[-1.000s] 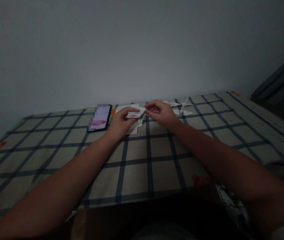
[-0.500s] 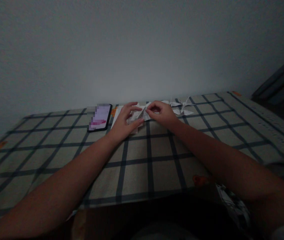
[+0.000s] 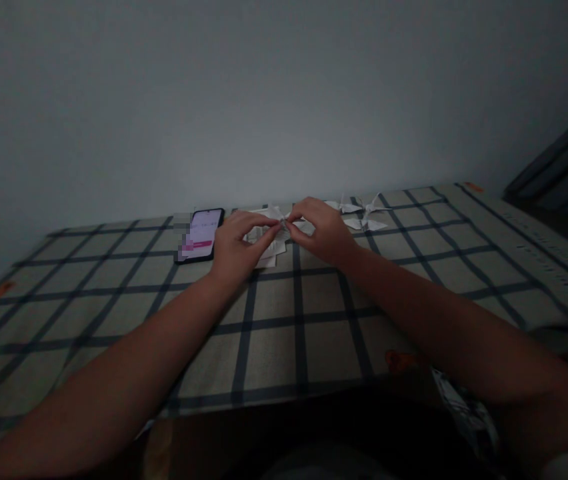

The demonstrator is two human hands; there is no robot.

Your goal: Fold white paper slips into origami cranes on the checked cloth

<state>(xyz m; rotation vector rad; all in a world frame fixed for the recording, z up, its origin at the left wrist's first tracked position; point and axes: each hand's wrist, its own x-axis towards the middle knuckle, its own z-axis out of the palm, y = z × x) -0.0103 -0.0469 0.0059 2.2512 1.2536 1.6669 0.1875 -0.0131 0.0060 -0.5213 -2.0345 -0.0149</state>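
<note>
A small folded piece of white paper [image 3: 275, 212] is pinched between my two hands near the back of the table. My left hand [image 3: 241, 239] grips it between thumb and forefinger from the left. From the right, my right hand [image 3: 321, 228] pinches it the same way, and the fingertips of both hands nearly meet. Under and behind my left hand lie several flat paper sheets [image 3: 267, 261], partly covered by the fingers. Folded paper cranes [image 3: 368, 224] sit just beyond my right hand.
A phone [image 3: 201, 235] with a lit screen lies left of my left hand. A checked cloth [image 3: 274, 347] covers the table, which meets a plain wall [image 3: 284, 100] at the back. A dark striped object [image 3: 564, 160] stands at the far right.
My left hand's spread fingers have closed into a pinch on the folded paper. Both hands have come together, and the paper has risen slightly between the fingertips.
</note>
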